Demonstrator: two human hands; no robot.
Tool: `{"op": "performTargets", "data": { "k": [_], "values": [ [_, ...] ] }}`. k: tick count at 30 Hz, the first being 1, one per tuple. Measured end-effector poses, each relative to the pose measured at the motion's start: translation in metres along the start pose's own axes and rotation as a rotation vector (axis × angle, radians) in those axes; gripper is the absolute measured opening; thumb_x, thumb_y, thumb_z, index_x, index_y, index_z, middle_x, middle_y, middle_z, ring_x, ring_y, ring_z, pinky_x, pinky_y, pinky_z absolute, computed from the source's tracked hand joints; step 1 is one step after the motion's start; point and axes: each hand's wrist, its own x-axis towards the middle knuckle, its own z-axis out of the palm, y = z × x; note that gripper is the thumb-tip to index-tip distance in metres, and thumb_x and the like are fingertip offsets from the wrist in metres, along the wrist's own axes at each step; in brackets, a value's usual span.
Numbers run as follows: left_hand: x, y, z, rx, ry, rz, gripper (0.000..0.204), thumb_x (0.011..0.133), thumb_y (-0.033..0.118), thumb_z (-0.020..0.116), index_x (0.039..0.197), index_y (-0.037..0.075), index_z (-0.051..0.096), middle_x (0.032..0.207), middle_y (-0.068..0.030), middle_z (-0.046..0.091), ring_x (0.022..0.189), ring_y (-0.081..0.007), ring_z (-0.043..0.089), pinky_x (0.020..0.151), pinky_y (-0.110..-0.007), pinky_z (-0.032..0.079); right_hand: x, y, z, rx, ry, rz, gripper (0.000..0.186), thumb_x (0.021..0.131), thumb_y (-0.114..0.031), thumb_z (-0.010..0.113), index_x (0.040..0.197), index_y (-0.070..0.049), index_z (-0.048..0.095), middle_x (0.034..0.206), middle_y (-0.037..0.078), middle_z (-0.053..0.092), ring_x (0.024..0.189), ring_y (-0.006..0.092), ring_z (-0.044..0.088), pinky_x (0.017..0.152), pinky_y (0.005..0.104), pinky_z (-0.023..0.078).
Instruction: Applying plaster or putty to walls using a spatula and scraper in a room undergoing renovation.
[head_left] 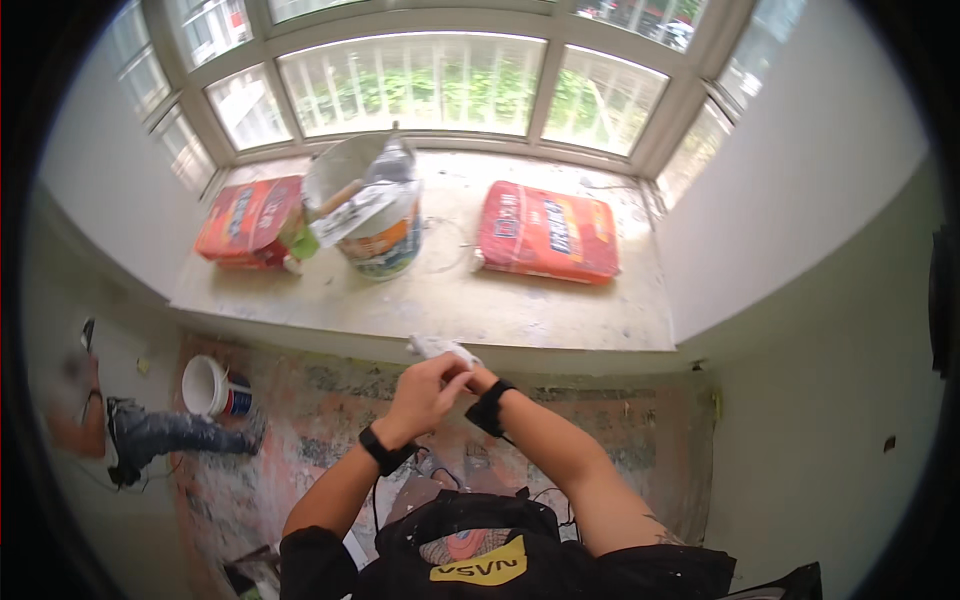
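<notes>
My two hands meet in front of me, just short of the sill's front edge. A white glove (447, 349) covers my right hand (432, 346), whose fingers are too small and smeared to make out. Bare, my left hand (422, 396) lies across the right wrist with its fingers curled at the glove's cuff. Both wrists carry black bands, the left one (384, 452) and the right one (491, 408).
On the window sill (440, 305) stand a bucket (382, 250) with putty-smeared tools across its top, a red bag (250, 225) and another red bag (548, 232). At left, a person (165, 432) works by the wall near a white bucket (204, 385) on the stained floor.
</notes>
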Motion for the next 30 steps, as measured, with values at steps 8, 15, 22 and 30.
{"op": "performTargets", "data": {
  "k": [8,15,22,30],
  "values": [
    [-0.037,-0.096,-0.13,-0.183,0.124,-0.285,0.024,0.095,0.021,0.064,0.109,0.002,0.068,0.082,-0.0083,0.072,0.078,-0.0164,0.07,0.07,-0.03,0.053,0.047,-0.092,-0.019,-1.022,0.188,0.111,0.066,0.1,-0.046,0.052,0.145,0.001,0.045,0.147,0.024,0.049,0.138,0.0337,0.045,0.116,0.0347,0.033],
    [-0.046,-0.186,-0.228,-0.326,0.373,-0.511,0.02,0.098,0.022,0.063,0.101,0.002,0.068,0.085,-0.0037,0.072,0.078,-0.0096,0.067,0.066,-0.023,0.05,0.084,-0.203,-0.048,-1.278,0.215,0.043,0.053,0.093,-0.039,0.064,0.127,0.002,0.063,0.121,0.021,0.068,0.113,0.0287,0.066,0.099,0.0345,0.05],
    [0.016,-0.21,-0.271,-0.287,0.453,-0.565,0.02,0.099,0.023,0.063,0.102,0.003,0.067,0.088,-0.002,0.071,0.079,-0.0087,0.066,0.068,-0.023,0.05,0.193,-0.301,-0.072,-1.345,0.213,0.027,0.045,0.091,-0.026,0.066,0.13,-0.004,0.063,0.124,0.02,0.067,0.114,0.0321,0.065,0.1,0.037,0.05],
    [0.184,-0.109,-0.269,0.305,0.497,-0.203,0.031,0.089,0.015,0.071,0.117,0.003,0.063,0.107,-0.0105,0.067,0.096,-0.0232,0.064,0.085,-0.036,0.05,0.338,-0.368,-0.038,-2.149,-0.082,-0.621,0.051,0.083,-0.002,0.06,0.132,-0.018,0.061,0.144,0.012,0.052,0.129,0.0347,0.049,0.111,0.045,0.038]
  ]
}}
